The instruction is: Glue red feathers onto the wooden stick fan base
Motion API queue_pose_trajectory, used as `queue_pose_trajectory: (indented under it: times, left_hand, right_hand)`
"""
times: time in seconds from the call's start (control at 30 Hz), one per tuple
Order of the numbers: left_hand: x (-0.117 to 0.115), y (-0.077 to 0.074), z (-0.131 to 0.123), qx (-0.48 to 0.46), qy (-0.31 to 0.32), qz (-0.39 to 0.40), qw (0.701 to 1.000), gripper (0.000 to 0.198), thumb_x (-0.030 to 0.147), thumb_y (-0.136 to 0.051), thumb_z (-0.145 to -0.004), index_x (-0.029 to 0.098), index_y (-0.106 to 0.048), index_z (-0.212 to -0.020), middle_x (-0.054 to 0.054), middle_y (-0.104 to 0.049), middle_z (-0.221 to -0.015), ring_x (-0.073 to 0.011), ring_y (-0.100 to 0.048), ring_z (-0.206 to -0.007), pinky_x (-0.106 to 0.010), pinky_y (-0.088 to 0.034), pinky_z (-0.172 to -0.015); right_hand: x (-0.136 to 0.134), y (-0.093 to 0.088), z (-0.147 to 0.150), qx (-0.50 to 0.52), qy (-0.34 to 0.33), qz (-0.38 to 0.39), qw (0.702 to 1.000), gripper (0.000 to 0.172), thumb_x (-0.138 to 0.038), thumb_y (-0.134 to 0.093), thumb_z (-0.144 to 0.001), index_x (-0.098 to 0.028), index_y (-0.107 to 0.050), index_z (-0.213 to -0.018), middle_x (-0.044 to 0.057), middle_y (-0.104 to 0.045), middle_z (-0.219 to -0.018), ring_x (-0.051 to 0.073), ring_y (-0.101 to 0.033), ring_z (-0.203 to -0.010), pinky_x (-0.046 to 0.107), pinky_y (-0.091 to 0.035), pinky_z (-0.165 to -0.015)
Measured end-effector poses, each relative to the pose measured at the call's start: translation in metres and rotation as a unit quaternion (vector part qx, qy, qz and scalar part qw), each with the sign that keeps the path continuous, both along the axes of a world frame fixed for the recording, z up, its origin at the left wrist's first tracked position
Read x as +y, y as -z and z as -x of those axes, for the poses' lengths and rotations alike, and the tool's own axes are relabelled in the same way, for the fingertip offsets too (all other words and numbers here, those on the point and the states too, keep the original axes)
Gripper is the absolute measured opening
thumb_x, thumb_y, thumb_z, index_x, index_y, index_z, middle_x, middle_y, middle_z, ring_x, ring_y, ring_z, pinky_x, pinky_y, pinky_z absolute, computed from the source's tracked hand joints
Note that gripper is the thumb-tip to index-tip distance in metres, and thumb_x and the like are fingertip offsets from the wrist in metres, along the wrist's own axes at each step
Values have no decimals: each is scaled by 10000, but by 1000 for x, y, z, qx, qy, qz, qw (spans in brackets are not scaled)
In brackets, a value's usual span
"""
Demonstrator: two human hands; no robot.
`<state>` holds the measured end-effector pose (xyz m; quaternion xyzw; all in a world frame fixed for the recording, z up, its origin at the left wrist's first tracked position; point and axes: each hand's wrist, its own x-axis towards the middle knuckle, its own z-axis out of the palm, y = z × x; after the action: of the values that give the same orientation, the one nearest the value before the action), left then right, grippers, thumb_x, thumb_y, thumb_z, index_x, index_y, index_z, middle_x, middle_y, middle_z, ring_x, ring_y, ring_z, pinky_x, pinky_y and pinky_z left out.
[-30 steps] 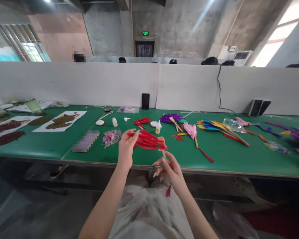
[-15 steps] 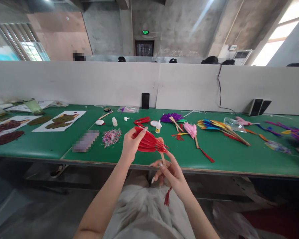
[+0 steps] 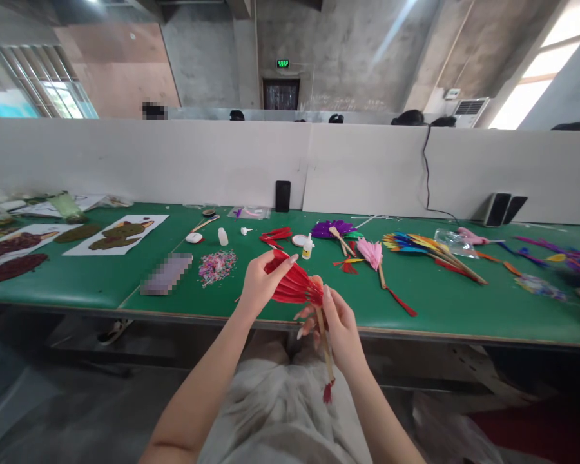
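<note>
A red feather fan (image 3: 292,283) with a pale wooden handle and a dark red tassel (image 3: 327,391) is held above the table's front edge. My left hand (image 3: 262,278) pinches the spread feathers at their upper left side. Where the feathers meet the handle, my right hand (image 3: 339,319) grips the fan, its thumb pressing near the feather bases and other fingers behind. Beyond the fan lie loose red feathers (image 3: 276,236). A small yellow-labelled glue bottle (image 3: 307,247) stands upright near a round white lid (image 3: 299,240).
On the green table (image 3: 251,290), purple (image 3: 333,229), pink (image 3: 370,252) and multicoloured feather fans (image 3: 420,243) lie to the right. Left are a bead pile (image 3: 216,267), a white bottle (image 3: 223,236), a blurred flat object (image 3: 167,274) and a picture sheet (image 3: 118,235). A phone (image 3: 283,196) leans on the white partition.
The fan has tilted and shifted slightly right and down, showing more of its handle. My right thumb has moved up from the handle to the feather bases. My left hand still pinches the feathers.
</note>
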<state>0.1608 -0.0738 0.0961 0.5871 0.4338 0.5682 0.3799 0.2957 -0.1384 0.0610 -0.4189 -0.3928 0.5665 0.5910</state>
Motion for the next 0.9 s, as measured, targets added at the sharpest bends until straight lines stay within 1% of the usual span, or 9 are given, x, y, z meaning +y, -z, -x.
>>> queue_pose_trajectory:
  times: [0.1,0.3,0.37,0.47,0.5,0.6,0.7,0.77,0.9]
  left_hand:
    - [-1,0,0,12,11,2,1000,251,413,-680,-737,172,-647,-676,-6,-646,-647,-162,-580,-634,-236,-439,-607]
    - [-1,0,-1,23,7,-11,1000,213,368,-702,-719,172,-657,-648,-13,-651,-647,-165,-584,-641,-236,-432,-612]
    - [0,1,0,2,-3,-18,1000,179,348,-727,-697,182,-684,-748,-19,-670,-704,-168,-603,-673,-232,-442,-621]
    - [1,1,2,-49,-13,9,999,386,333,-768,-654,214,-667,-1007,-10,-673,-746,-154,-617,-664,-221,-456,-605]
    - [0,2,2,-61,-9,25,998,435,333,-777,-642,217,-655,-1044,-7,-674,-744,-149,-619,-657,-219,-461,-599]
    - [-2,2,1,-74,26,64,995,338,346,-769,-647,178,-690,-928,-28,-691,-746,-167,-640,-692,-240,-489,-633]
    - [-4,3,-2,-81,45,83,992,232,364,-746,-664,150,-692,-734,-31,-675,-653,-186,-641,-656,-262,-497,-607]
    - [-5,5,-3,-87,49,88,991,218,360,-742,-664,153,-680,-692,-15,-657,-605,-180,-632,-613,-259,-490,-574]
    - [-3,9,-4,-95,54,82,991,204,352,-738,-673,161,-671,-695,-7,-661,-617,-174,-633,-607,-254,-495,-572]
  right_hand:
    - [3,1,2,-2,17,1,1000,534,-639,-546,-785,-144,-610,-974,13,-653,-549,110,-576,-358,134,-285,-263]
    - [8,6,3,-19,34,-16,999,507,-604,-579,-783,-135,-640,-965,1,-640,-504,100,-544,-317,142,-245,-256]
    - [9,8,2,-25,44,-22,998,516,-610,-579,-780,-135,-645,-972,-3,-637,-495,101,-537,-308,151,-248,-254]
    - [10,11,0,-28,60,-28,997,506,-617,-585,-771,-141,-648,-933,-5,-636,-494,98,-530,-301,158,-260,-254]
    - [9,11,-1,-29,62,-28,997,495,-618,-588,-769,-143,-646,-895,-3,-637,-497,99,-531,-302,160,-265,-255]
    - [8,12,-2,-38,68,-35,996,475,-616,-582,-776,-146,-632,-825,2,-633,-503,99,-528,-307,165,-277,-262]
    - [5,13,-1,-49,68,-42,996,483,-613,-566,-790,-147,-641,-895,2,-631,-508,103,-520,-314,175,-277,-269]
    - [4,13,-1,-54,65,-38,996,506,-621,-562,-787,-148,-643,-949,0,-632,-515,110,-521,-319,184,-280,-272]
    - [3,12,-1,-69,61,-34,995,524,-629,-551,-789,-162,-642,-1008,-7,-630,-517,128,-534,-338,206,-299,-288]
